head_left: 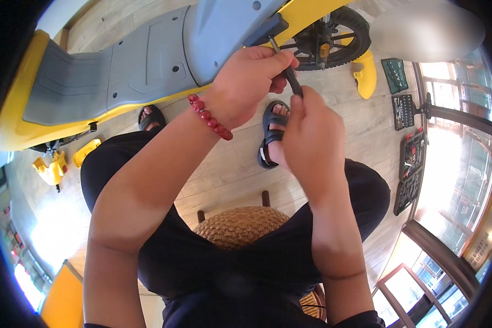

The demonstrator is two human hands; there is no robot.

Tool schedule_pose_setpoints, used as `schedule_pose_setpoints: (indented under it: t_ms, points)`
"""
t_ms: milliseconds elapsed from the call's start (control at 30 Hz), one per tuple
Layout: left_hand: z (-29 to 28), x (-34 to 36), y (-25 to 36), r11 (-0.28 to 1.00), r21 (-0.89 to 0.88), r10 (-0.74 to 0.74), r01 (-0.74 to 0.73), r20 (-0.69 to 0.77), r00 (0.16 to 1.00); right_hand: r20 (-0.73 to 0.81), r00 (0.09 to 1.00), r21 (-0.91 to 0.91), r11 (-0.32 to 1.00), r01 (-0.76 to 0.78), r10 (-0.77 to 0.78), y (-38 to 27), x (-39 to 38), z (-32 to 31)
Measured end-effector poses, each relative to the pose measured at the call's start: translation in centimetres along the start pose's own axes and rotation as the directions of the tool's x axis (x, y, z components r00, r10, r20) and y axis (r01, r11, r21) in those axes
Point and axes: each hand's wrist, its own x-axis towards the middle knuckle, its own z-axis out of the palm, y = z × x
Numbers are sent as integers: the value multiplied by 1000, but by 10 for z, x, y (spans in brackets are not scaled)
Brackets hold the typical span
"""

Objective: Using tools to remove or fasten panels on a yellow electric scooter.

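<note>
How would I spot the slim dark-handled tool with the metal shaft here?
Start at the large grey-and-yellow vehicle body across the top, then find the left hand, with a red beaded bracelet, and the right hand beside it. The slim dark-handled tool slants between them. Unlike the thick black block near its tip, it is slender and has a metal shaft.

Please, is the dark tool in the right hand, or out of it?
In: the near end of the dark tool disappears into the curled right hand.
</note>
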Motion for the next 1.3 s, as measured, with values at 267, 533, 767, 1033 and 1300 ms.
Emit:
schedule_pose_setpoints:
  t_ms: [267, 533, 767, 1033, 1300]
  points:
    - [1, -6, 3, 989, 148, -6, 13, -46, 999, 639, 755, 736, 167, -656, 149, 6, 9, -20]
    - [-3, -1, 1, 992, 124, 20, -21, 10, 1000, 381, 889, 530, 728, -435, 253, -7, 11, -22]
    - [-4, -3, 5, 967, 255, 15, -12, -10, 1000, 624, 764, 712, 284, -642, 165, 4, 13, -25]
    - [5, -3, 10, 981, 192, 17, -10, -36, 999, 748, 557, 414, -402, -817, -361, 26, 20, -24]
    - [4, -4, 8, 988, 154, 31, -22, -52, 998, -32, 997, 177, 982, 71, -67, 2, -4, -16]
